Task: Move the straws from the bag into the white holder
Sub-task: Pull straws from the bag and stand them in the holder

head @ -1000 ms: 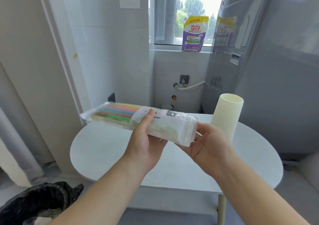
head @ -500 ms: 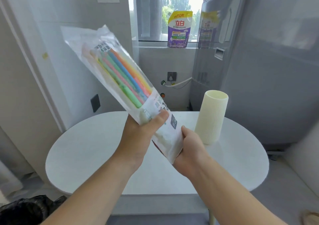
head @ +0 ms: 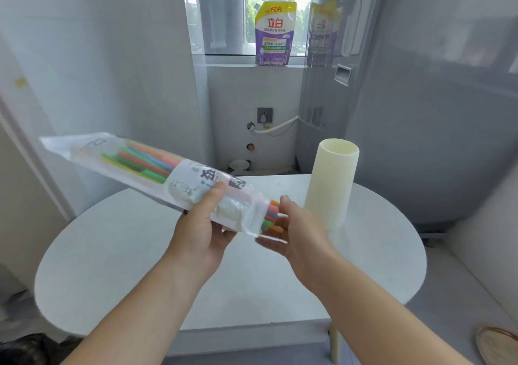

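Left hand (head: 201, 224) grips bag (head: 157, 174) mid-length, at frame centre, bag tilted, open mouth lower right. Right hand (head: 297, 230) cupped open at mouth, touching protruding straws (head: 272, 216); no firm pinch visible. Holder (head: 332, 185) upright on bench (head: 140, 252), right of centre, just beside right hand. Risks: steep tilt lets straws slide out and scatter over bench; right hand may knock light holder over.

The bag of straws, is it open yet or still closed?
Open. Coloured straw ends poke out of the bag at its lower end, by the right hand. The left hand holds the bag tilted above the table.
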A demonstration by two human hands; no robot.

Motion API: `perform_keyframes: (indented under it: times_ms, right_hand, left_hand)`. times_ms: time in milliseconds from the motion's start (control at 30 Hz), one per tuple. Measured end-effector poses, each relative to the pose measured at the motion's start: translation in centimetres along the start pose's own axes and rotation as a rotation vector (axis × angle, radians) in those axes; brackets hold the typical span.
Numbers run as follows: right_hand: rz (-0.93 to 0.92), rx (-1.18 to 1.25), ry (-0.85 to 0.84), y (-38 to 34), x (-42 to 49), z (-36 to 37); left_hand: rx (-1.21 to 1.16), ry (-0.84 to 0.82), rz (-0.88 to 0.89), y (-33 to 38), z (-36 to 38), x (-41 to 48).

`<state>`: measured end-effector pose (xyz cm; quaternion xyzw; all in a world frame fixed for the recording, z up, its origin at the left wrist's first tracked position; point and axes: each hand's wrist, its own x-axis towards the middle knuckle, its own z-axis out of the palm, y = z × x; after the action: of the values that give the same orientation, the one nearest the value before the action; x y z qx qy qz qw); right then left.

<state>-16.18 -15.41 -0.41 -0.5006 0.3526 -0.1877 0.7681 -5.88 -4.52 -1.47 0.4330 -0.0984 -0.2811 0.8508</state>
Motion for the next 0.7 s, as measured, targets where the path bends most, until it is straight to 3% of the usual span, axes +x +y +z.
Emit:
perform_keyframes:
  times_ms: [67, 200, 700]
  right_hand:
    - [-0.121, -0.162, 0.016, 0.0, 0.1, -0.4]
    - [-0.291, -0.221, -0.036, -0.1, -0.7, -0.6]
    - [-0.539, -0.342, 0.024, -0.7, -2.3, -1.0]
  left_hand:
    - [-0.077, 0.062, -0.050, -0.2, -0.2, 0.1]
    - [-0.118, 0.082, -0.097, -0.3, -0.5, -0.1]
    - [-0.191, 0.122, -0.064, 0.5, -1.2, -1.4]
